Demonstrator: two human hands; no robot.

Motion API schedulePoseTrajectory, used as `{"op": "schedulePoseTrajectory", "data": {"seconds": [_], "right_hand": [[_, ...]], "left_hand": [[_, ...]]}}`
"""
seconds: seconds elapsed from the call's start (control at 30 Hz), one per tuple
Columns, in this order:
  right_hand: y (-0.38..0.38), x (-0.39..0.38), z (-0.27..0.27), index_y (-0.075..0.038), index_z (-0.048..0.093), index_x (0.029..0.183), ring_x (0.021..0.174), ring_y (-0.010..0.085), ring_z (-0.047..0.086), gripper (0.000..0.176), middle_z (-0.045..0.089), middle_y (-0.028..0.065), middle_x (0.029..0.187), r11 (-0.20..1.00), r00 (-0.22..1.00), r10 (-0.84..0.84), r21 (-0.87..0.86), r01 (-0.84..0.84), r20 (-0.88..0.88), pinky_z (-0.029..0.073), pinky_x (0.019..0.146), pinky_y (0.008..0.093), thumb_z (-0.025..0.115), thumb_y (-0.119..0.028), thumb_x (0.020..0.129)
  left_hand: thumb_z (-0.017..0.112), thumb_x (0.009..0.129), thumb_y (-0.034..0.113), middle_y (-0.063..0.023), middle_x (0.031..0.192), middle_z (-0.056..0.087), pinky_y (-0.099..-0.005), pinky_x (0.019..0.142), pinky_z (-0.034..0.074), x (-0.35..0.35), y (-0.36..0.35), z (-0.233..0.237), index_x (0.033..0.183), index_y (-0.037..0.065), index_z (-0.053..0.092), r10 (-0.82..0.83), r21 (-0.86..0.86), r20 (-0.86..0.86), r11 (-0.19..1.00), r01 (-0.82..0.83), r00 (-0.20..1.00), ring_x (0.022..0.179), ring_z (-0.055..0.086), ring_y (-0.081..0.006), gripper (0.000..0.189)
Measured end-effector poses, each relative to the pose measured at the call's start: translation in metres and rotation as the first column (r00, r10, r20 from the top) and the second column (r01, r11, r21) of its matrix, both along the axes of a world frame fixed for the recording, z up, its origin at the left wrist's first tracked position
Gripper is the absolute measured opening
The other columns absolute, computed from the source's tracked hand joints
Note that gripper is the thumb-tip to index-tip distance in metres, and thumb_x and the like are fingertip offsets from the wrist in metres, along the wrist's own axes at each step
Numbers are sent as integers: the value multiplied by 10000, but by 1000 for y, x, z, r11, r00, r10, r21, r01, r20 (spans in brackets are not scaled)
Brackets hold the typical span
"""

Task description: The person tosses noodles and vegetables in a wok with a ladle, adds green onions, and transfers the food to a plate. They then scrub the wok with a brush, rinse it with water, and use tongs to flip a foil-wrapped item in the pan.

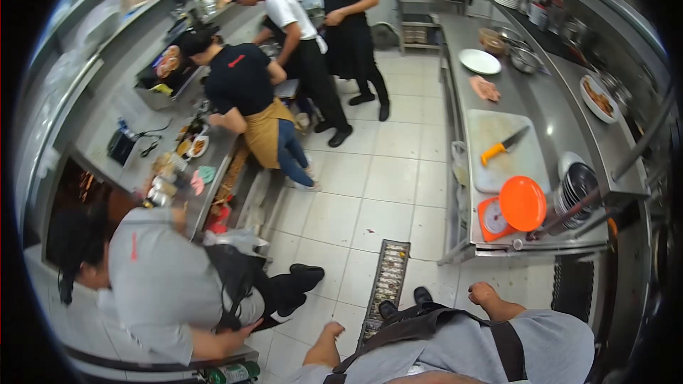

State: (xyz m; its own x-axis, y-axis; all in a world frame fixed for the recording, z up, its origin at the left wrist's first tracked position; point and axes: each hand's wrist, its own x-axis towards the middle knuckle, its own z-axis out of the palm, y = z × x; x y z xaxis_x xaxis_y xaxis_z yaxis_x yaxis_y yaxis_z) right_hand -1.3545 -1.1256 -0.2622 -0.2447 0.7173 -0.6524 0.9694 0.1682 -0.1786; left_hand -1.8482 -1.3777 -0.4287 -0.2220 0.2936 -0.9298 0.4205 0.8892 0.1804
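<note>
My left hand (332, 331) hangs low at my side above the floor tiles, near the floor drain. Its fingers are loosely bent and I see nothing in them. On the other side, my right hand (485, 294) hangs below the front edge of the steel counter, touching nothing, its fingers slack and partly turned from view. Nearest to it on the counter is a kitchen scale (491, 219) with an orange pan (523, 203). Behind that, a knife (504, 145) with an orange handle lies on a white cutting board (491, 124).
A drain grate (390, 270) runs by my shoes. On the right counter are raw meat (484, 88), a white plate (479, 62) and stacked bowls (578, 188). A person in grey (156, 270) bends at the left; several people work along the left counter (199, 185) farther back.
</note>
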Motion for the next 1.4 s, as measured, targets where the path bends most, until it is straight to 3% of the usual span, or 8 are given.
{"op": "schedulePoseTrajectory", "data": {"seconds": [0.63, 0.83, 0.9, 0.97, 1.07, 1.2, 1.27, 1.4], "right_hand": [[-72, 183, -15, -78, 688, 912, 949, 326, 609, 251, 658, 159, 953, 862, 866, -459, 139, 488, -199, 479, 870, 413, 561, -140, 704], [-76, 319, -11, -47, 678, 957, 878, 360, 617, 304, 664, 160, 897, 739, 809, -520, 331, 587, -274, 489, 823, 425, 553, -188, 719], [-70, 337, 14, -30, 670, 982, 740, 305, 648, 275, 671, 150, 799, 647, 736, -504, 367, 668, -453, 523, 714, 387, 578, -185, 773], [-62, 340, 111, -31, 669, 1006, 773, 200, 666, 263, 654, 133, 769, 371, 71, -707, -284, 884, -703, 521, 689, 310, 636, -210, 815], [-70, 363, 247, 13, 659, 993, 668, 108, 607, 181, 656, 61, 811, 392, -261, -148, -299, 870, -954, 484, 631, 216, 618, -85, 847], [-136, 387, 424, -22, 681, 879, 693, 218, 617, 152, 645, 71, 713, 89, 357, 302, 399, 913, -884, 487, 631, 286, 614, -99, 766], [-150, 404, 458, -21, 627, 729, 548, 190, 597, 139, 607, 84, 638, 115, 311, 846, 717, 687, -433, 429, 394, 273, 598, -137, 801], [-163, 434, 483, -120, 614, 928, 493, 142, 564, 314, 633, 40, 753, 118, 449, 765, 785, 608, -462, 436, 398, 265, 672, -404, 809]], "left_hand": [[578, 780, 316, -157, 869, 664, -398, 577, 540, 207, 236, 55, 1028, 50, 660, -453, 320, -16, 842, 434, 891, 809, 656, -280, 372], [559, 767, 446, -161, 970, 665, -399, 786, 494, 329, 213, -6, 1004, 81, 672, -924, 343, -109, 311, 886, 367, 914, 632, -306, 450], [551, 770, 488, -161, 1004, 658, -395, 809, 486, 363, 231, -14, 1011, 83, 669, -957, 354, -149, 184, 917, 249, 945, 621, -319, 486], [555, 765, 526, -150, 1063, 645, -389, 848, 471, 389, 269, -4, 1035, 117, 668, -992, 487, -25, 99, 868, 127, 1003, 598, -320, 504], [604, 758, 444, -138, 1039, 654, -385, 847, 478, 425, 313, 2, 996, 109, 681, -958, 197, -104, -282, 939, -266, 996, 609, -280, 418], [587, 802, 334, -146, 964, 664, -398, 751, 523, 519, 377, 8, 906, 83, 699, -986, 131, 122, -96, 987, -112, 836, 660, -264, 294], [556, 815, 288, -148, 855, 670, -405, 669, 532, 585, 388, 32, 842, 49, 695, -619, 349, -324, -781, 517, -715, 677, 662, -283, 277], [545, 767, 281, -144, 740, 664, -406, 633, 522, 719, 388, 41, 791, 57, 688, -984, 318, -75, -179, 931, -164, 621, 650, -292, 267]]}}
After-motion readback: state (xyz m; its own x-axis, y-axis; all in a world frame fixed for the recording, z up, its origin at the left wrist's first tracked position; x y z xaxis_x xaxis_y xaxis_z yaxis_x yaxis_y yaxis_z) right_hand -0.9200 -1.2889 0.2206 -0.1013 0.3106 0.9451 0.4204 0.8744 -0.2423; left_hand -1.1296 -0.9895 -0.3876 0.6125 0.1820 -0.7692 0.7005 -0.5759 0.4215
